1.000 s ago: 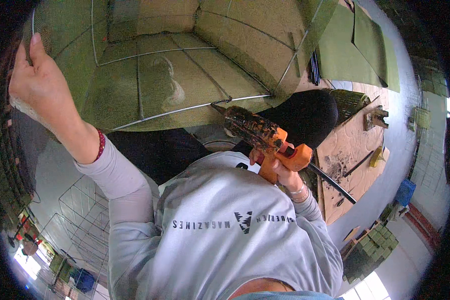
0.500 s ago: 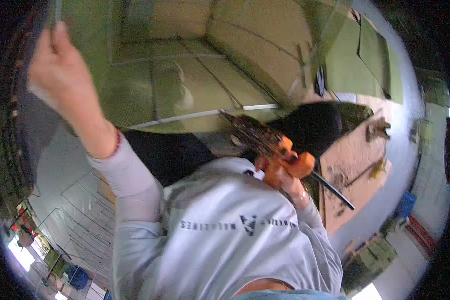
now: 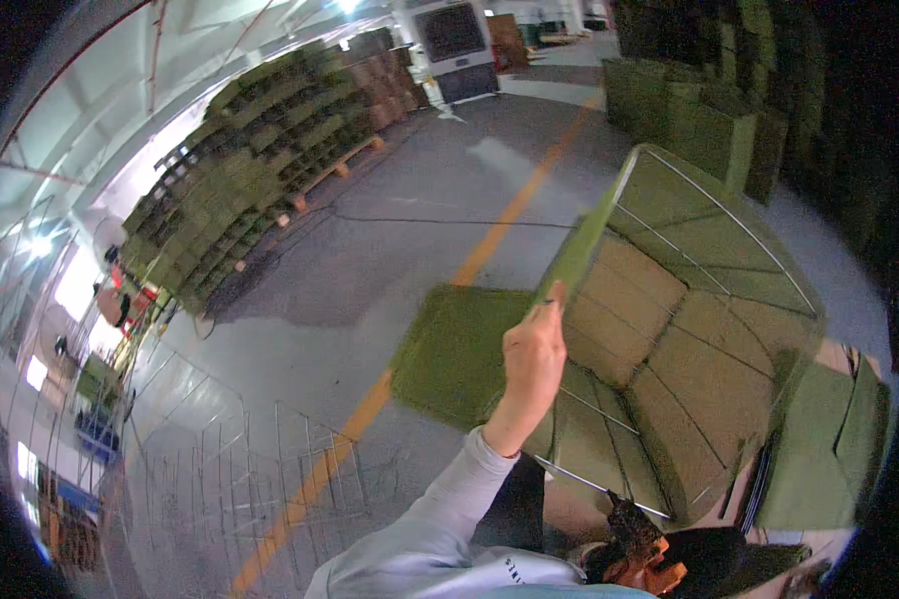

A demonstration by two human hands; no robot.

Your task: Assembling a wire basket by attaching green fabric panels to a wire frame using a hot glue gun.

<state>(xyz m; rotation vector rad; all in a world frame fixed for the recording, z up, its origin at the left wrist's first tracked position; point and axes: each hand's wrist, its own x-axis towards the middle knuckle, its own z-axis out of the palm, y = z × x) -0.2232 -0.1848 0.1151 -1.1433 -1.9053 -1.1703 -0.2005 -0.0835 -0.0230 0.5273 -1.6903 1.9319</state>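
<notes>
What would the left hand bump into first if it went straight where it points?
Probably the green mesh side of the wire-framed box; the left hand seems to grip its edge. Depth beyond is unclear.

Matt, coarse-woven cloth box (image 3: 704,344), smooth shiny metal wire frame (image 3: 576,476), rough-crusted plastic glue gun (image 3: 644,551)

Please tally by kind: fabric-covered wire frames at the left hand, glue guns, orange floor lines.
Fabric-covered wire frame, its green edge in the left hand: 1
Orange glue gun, blackened at its front: 1
Orange floor line, interrupted by a dark green panel: 1
Total: 3
</notes>
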